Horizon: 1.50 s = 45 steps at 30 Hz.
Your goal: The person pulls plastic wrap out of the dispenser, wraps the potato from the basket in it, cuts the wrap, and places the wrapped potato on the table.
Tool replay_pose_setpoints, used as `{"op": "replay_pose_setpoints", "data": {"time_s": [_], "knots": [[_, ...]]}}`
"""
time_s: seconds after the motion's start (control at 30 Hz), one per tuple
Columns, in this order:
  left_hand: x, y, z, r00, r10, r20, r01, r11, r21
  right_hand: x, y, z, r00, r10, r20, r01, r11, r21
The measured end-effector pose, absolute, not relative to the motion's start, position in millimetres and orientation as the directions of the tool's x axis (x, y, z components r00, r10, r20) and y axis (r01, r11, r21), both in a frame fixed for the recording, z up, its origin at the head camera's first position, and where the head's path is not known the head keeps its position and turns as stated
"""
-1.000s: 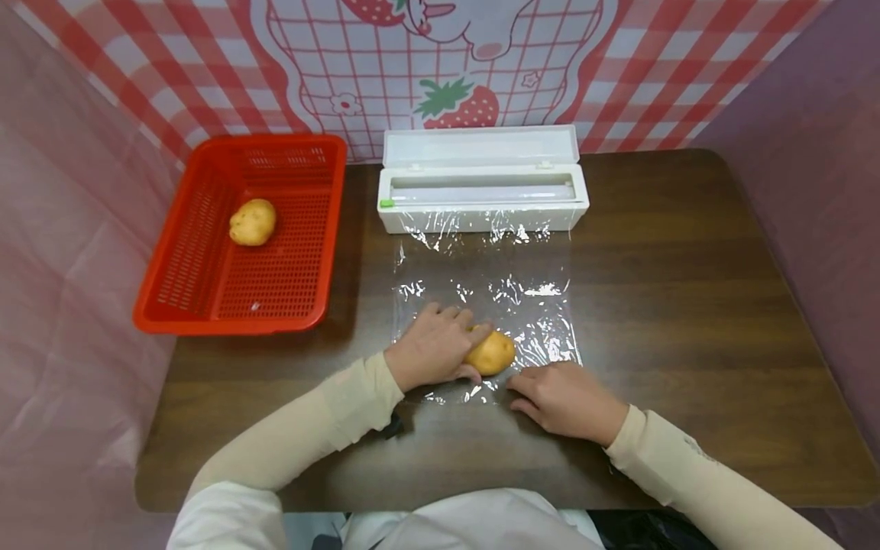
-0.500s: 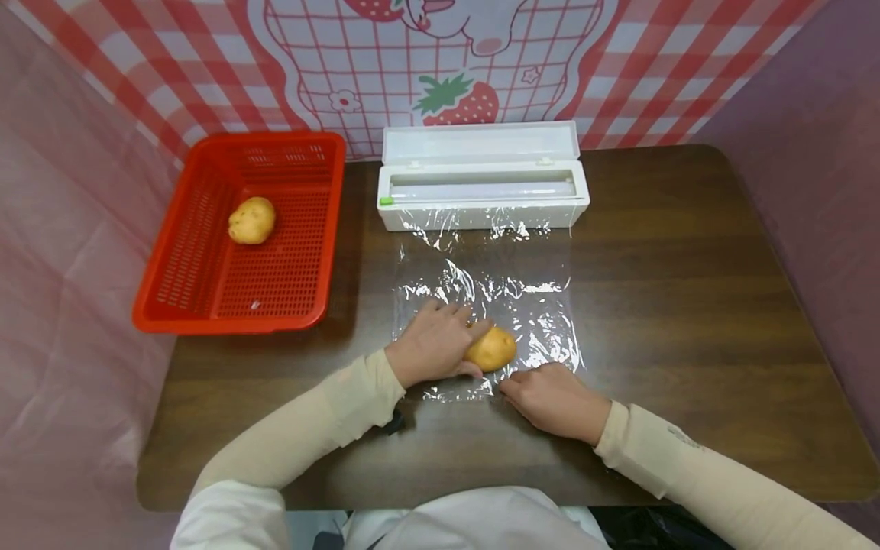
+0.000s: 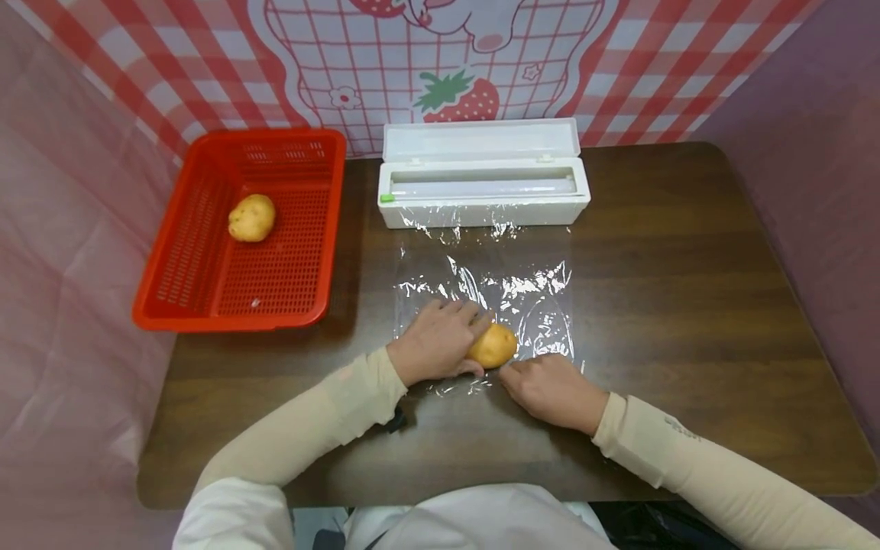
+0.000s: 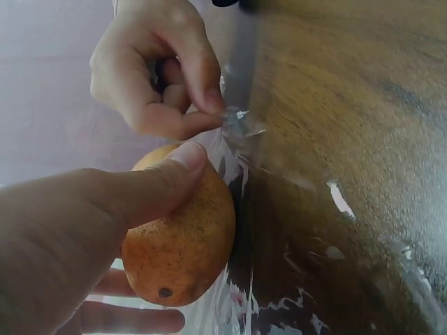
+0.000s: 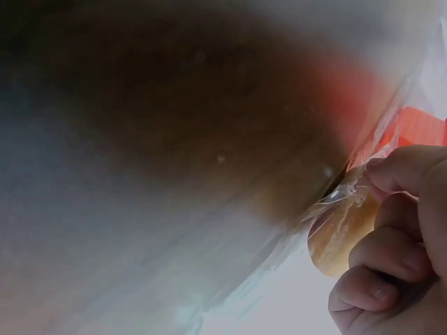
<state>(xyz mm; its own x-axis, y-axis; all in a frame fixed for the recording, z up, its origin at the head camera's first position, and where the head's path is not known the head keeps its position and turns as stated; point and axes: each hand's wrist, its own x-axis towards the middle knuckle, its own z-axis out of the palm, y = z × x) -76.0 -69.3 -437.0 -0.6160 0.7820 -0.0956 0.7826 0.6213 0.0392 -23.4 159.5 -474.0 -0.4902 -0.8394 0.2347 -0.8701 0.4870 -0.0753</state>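
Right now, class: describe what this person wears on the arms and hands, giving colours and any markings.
Both hands are bare: the left hand and right hand wear no gloves or rings. Each arm is covered to the wrist by a snug beige sleeve. The right sleeve shows a faint small mark near the forearm. A small dark object sits under the left wrist. White clothing covers the body.

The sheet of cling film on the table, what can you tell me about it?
The cling film is a thin, clear, crinkled sheet that glints in the light. It lies spread on the dark wooden table before the open white dispenser box. A potato rests on its near part, held by the left hand. The right hand pinches the near edge and lifts it beside the potato.
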Motion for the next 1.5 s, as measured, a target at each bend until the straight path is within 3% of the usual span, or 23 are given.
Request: {"op": "replay_pose_setpoints", "data": {"time_s": [0.4, 0.73, 1.5], "knots": [[-75.2, -70.7, -440.4, -0.582, 0.812, -0.044, 0.811, 0.584, 0.048, -26.7, 160.7, -472.7, -0.517, -0.798, 0.311, -0.854, 0.505, -0.126], [-62.5, -73.1, -444.2, -0.564, 0.823, -0.066, 0.803, 0.566, 0.186, -28.5, 162.2, -469.1, -0.514, -0.809, 0.285, -0.857, 0.499, -0.127], [-53.2, -64.9, -449.7, -0.601, 0.799, -0.021, 0.796, 0.6, 0.081, -34.4, 164.0, -460.8, -0.561, -0.747, 0.356, -0.826, 0.536, -0.176]]}}
